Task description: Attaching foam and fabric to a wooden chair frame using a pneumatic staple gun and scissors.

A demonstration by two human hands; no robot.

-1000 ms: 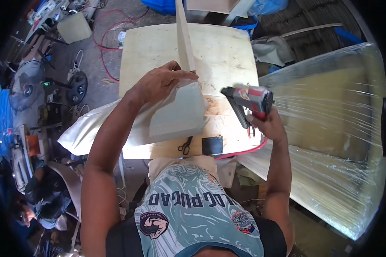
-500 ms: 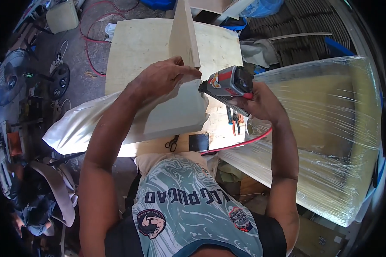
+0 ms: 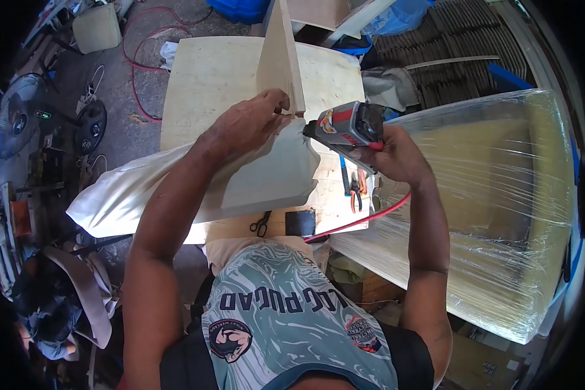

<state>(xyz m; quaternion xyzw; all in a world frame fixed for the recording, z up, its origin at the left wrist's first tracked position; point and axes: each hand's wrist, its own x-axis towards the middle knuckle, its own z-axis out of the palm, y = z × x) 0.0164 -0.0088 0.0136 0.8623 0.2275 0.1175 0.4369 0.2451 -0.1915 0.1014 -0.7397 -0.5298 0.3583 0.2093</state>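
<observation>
Bare room far left, clutter near right
Passage lies over the worktop's [image 3: 205, 78] bare far-left stretch; the upright wooden panel [image 3: 278, 62] bars the way across, and the pale cloth [image 3: 257, 182] fills the near left. The grey-and-red gun [image 3: 342, 123], pliers [image 3: 355, 190] and red hose [image 3: 370, 218] crowd the right side.

A marbled teal jersey [image 3: 289, 325] with black sleeves [image 3: 183, 364] bears dark lettering [image 3: 246, 301], a round emblem [image 3: 230, 340] and a smaller badge [image 3: 363, 333].

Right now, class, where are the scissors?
In the head view, the scissors lie slightly left of centre on the wooden tabletop, near the person's body, just left of the dark square patch, by the pale fabric's lower edge.
</observation>
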